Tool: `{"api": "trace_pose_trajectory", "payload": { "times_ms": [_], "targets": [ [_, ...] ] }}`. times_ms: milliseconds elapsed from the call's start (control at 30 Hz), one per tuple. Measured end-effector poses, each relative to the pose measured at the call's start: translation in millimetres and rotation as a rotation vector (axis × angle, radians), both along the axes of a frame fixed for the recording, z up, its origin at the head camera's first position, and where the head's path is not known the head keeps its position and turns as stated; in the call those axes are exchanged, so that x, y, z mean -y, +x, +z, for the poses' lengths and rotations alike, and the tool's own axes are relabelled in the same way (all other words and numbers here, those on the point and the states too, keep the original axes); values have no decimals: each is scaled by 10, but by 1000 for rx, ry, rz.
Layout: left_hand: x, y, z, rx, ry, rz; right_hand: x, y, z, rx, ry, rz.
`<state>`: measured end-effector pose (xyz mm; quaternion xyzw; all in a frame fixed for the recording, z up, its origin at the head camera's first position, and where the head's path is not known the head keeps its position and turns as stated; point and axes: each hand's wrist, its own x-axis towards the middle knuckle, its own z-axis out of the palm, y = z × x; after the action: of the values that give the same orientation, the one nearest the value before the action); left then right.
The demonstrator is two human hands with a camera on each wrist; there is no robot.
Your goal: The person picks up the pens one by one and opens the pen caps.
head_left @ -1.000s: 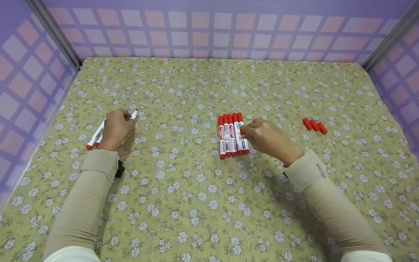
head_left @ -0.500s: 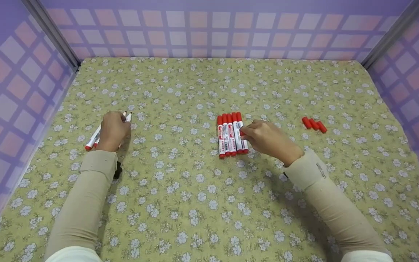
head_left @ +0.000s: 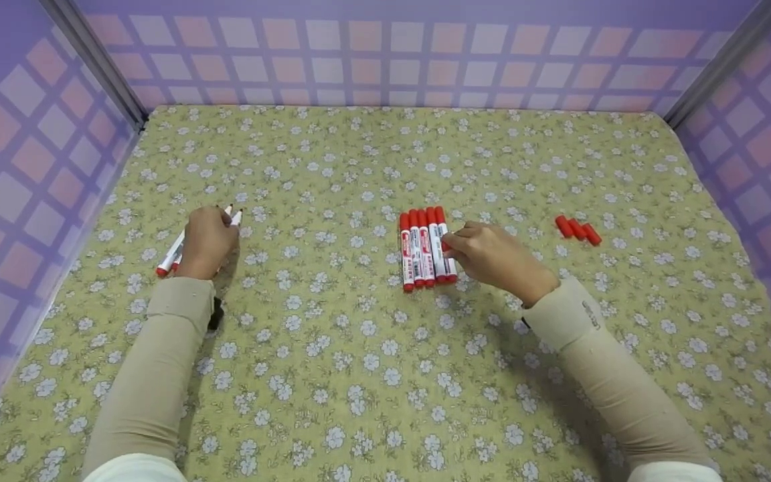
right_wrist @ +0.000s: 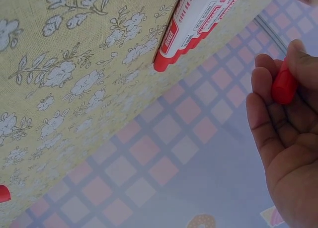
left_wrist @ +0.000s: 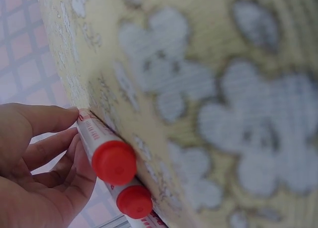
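Observation:
On the left of the cloth, my left hand (head_left: 208, 241) pinches the rightmost of a few uncapped white markers lying side by side. Its red end (left_wrist: 114, 162) points toward the left wrist camera, with a neighbouring marker's red end (left_wrist: 134, 202) beside it. Dark tips show beyond the hand. My right hand (head_left: 492, 258) holds a loose red marker cap (right_wrist: 284, 86) between thumb and fingers. It is just right of a row of several capped markers (head_left: 424, 251), overlapping the rightmost one in the head view.
Three loose red caps (head_left: 577, 229) lie in a slanted row to the right. A flowered yellow cloth (head_left: 359, 375) covers the table. Purple checked panels (head_left: 372, 60) stand at the back and both sides.
My left hand has shifted slightly left, bringing its marker in beside the other uncapped ones, then stays nearly still. The right hand holds its place with the cap.

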<state>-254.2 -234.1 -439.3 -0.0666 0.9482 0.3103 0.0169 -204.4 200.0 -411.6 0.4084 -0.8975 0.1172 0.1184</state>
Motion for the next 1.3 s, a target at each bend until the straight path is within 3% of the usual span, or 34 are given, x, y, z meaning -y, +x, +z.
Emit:
{"api": "trace_pose_trajectory", "payload": {
  "times_ms": [267, 800, 1033, 1300],
  "targets": [
    [-1, 12, 7, 24, 6, 8, -21, 4, 1, -5, 4, -2],
    [-68, 36, 35, -138, -114, -16, -150, 0, -5, 15, 28, -77],
    [-231, 46, 32, -185, -88, -70, -253, -2, -53, 39, 21, -143],
    [-525, 66, 18, -134, -21, -127, -427, -25, -106, 65, 5, -234]
  ]
}}
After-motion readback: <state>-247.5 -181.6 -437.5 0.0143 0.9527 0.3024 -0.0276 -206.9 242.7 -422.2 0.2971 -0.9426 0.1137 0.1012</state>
